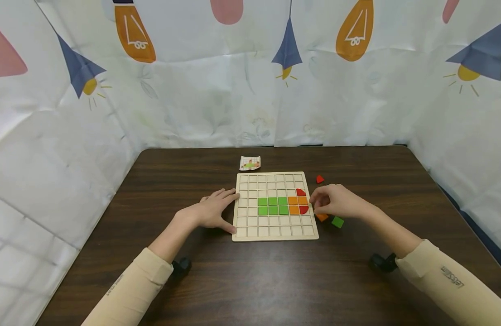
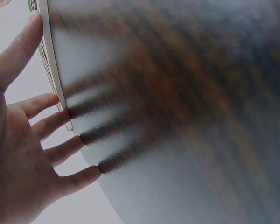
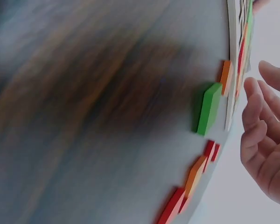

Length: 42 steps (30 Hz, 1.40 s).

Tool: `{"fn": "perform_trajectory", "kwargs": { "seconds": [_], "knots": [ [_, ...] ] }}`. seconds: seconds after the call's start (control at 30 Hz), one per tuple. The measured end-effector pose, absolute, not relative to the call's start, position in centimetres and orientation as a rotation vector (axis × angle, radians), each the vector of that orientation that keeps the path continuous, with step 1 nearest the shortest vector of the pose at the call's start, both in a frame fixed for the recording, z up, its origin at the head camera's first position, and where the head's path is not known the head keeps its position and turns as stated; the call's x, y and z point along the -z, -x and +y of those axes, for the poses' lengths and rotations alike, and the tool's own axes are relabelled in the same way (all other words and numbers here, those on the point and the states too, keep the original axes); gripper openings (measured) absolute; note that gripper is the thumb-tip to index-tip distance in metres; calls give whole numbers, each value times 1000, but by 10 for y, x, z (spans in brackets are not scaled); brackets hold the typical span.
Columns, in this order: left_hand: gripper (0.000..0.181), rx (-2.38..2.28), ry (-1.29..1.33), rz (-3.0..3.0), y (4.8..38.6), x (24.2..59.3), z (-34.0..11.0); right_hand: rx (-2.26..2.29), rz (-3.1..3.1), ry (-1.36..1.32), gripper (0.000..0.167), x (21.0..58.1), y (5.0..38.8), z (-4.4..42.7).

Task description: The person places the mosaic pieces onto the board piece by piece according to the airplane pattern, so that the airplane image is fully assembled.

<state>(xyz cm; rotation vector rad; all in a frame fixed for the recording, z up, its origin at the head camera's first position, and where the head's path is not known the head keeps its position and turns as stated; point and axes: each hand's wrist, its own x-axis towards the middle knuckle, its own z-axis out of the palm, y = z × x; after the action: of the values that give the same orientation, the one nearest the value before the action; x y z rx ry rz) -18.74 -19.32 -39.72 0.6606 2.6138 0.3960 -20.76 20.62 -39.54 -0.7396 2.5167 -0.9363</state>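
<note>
A square wooden grid board [image 1: 271, 233] lies on the table. It carries several green square tiles [image 1: 272, 206] in two rows, several orange tiles [image 1: 297, 204] to their right, and two round-edged red tiles [image 1: 303, 209] at the right end. My left hand [image 1: 207, 212] is spread along the board's left edge, thumb and some fingertips touching it. Beside the right edge hovers my right hand [image 1: 338, 200], its fingers loosely bent. The right wrist view shows a gap between thumb and index finger, with no tile visible there.
Right of the board lie a loose red piece [image 1: 320, 179], an orange tile [image 1: 321, 217] partly behind the right hand, and a green tile [image 1: 338, 222]. The right wrist view shows further red and orange pieces [image 3: 196, 175]. Behind the board sits a small pattern card [image 1: 250, 163].
</note>
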Motion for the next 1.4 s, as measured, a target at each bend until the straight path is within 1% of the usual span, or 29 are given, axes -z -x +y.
{"fn": "perform_trajectory", "kwargs": {
  "seconds": [0.3, 0.43, 0.73, 0.97, 1.2, 1.4],
  "knots": [
    [109, -371, -664, 2614, 188, 399, -193, 925, 2426, 804, 20, 399, 204, 233],
    [108, -382, -659, 2616, 188, 397, -192, 929, 2409, 779, 21, 397, 203, 242],
    [107, -388, -644, 2617, 189, 398, -193, 902, 2402, 744, 29, 395, 198, 254],
    [107, -391, -647, 2616, 189, 399, -192, 841, 2414, 739, 25, 394, 197, 261],
    [107, -382, -634, 2621, 188, 399, -192, 816, 2412, 743, 26, 396, 195, 265],
    [107, -383, -635, 2622, 188, 399, -191, 818, 2429, 758, 23, 400, 195, 265]
  ]
}}
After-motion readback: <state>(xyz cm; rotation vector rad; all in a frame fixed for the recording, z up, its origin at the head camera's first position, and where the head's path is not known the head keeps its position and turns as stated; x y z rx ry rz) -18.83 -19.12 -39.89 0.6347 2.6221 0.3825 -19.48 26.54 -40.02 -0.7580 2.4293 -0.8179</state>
